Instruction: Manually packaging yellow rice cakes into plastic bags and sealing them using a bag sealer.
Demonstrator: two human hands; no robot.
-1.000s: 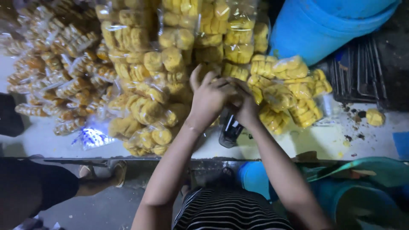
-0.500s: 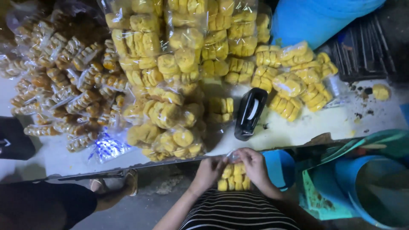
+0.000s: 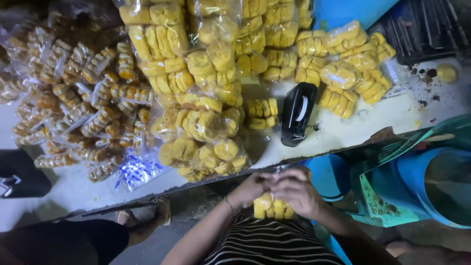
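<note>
Hands (image 3: 279,189) closed on yellow cookie packet (image 3: 271,206)

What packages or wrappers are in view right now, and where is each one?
Small clear bag of yellow pastries: over the lap, held by left hand and right hand.
Clear bags of yellow pastries: heaped mid-table, round and block shapes.
Clear bags of brown twisted snacks: piled on the table's left.
Clear wrapper with blue print: flat by the near table edge.
Black tape dispenser: right of centre; no screens or signs.
</note>
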